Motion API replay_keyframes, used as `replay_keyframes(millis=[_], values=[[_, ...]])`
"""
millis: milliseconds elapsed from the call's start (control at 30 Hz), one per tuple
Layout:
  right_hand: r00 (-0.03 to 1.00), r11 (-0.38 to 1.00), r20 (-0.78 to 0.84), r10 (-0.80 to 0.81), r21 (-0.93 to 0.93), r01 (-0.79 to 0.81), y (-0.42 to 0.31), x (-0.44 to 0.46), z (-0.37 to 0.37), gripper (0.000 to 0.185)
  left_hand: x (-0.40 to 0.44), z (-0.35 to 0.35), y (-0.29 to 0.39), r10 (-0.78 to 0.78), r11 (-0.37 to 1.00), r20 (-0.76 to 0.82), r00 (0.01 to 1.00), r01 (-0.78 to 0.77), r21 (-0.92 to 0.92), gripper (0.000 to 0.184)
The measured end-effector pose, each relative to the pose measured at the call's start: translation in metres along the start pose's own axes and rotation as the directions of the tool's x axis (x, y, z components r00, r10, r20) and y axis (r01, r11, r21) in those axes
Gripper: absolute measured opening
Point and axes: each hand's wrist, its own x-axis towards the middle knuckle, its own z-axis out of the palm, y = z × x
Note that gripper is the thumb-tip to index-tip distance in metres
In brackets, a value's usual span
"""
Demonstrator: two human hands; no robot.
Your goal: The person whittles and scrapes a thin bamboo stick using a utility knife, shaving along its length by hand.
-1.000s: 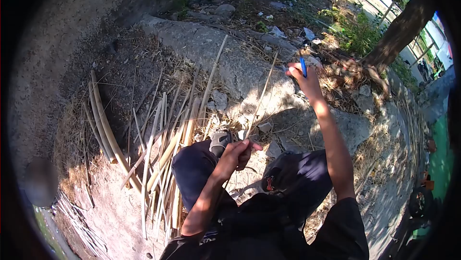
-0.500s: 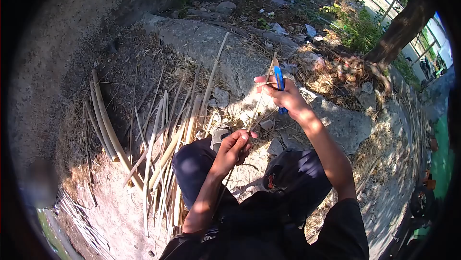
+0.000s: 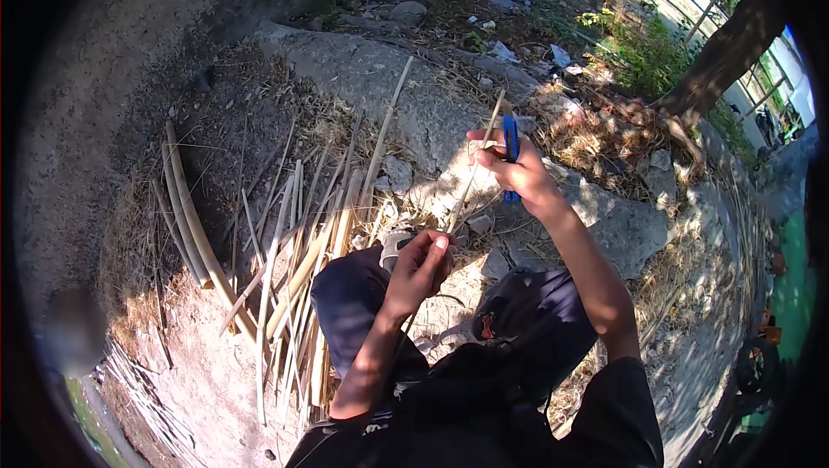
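Note:
My left hand [image 3: 420,273] is closed around the lower part of a thin bamboo strip [image 3: 471,181], pinching it between thumb and fingers. The strip slants up to the right, past the fingers of my right hand [image 3: 522,176]. That hand is closed on a blue-handled knife [image 3: 511,142], held nearly upright beside the strip, its tip close to the strip's upper end. My right fingers reach across the strip; whether they press on it I cannot tell. Both hands are above the ground in front of my bent knees.
Many split bamboo strips [image 3: 275,282] lie in a pile left of my legs, with thicker curved pieces [image 3: 192,209] beyond. A large rock slab [image 3: 345,62] stretches ahead. Dry grass and litter lie near a tree trunk [image 3: 730,49] at upper right. More thin sticks [image 3: 151,403] lie at lower left.
My right hand and the knife have shifted slightly right, and the knife is more upright. The strip's upper end now stands apart from the knife's tip. My left hand has barely moved.

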Motion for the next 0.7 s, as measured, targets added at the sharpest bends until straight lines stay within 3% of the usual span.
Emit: replay_keyframes(millis=[67, 133, 200, 467, 567, 700], values=[[0.998, 1.000, -0.068, 0.014, 0.015, -0.013, 0.001, -0.002, -0.002, 0.039, 0.000, -0.001, -0.001, 0.009, 0.998, -0.010, 1.000, -0.008, 0.059, 0.023], [0.995, 0.998, -0.097, 0.035, 0.046, -0.031, 0.003, 0.000, -0.003, 0.040, 0.001, -0.003, -0.005, 0.007, 1.000, 0.035, 0.999, -0.007, -0.019, 0.020], [0.987, 0.995, -0.155, 0.051, -0.074, -0.063, 0.008, 0.004, -0.005, 0.043, 0.001, 0.000, -0.005, 0.011, 1.000, 0.023, 1.000, -0.011, -0.023, 0.018], [0.975, 0.996, -0.203, 0.091, 0.009, -0.091, 0.011, 0.006, 0.000, 0.042, 0.001, -0.003, -0.008, 0.012, 0.996, 0.061, 0.998, -0.006, -0.091, 0.014], [0.964, 0.989, -0.228, 0.139, -0.018, -0.147, 0.006, 0.006, 0.001, 0.041, 0.003, -0.002, -0.012, 0.064, 0.998, 0.010, 0.998, -0.064, -0.012, 0.015], [0.948, 0.988, -0.299, 0.113, -0.070, -0.140, 0.001, 0.008, 0.005, 0.040, 0.003, -0.003, -0.010, -0.026, 0.999, -0.059, 0.998, 0.023, -0.044, 0.017]])
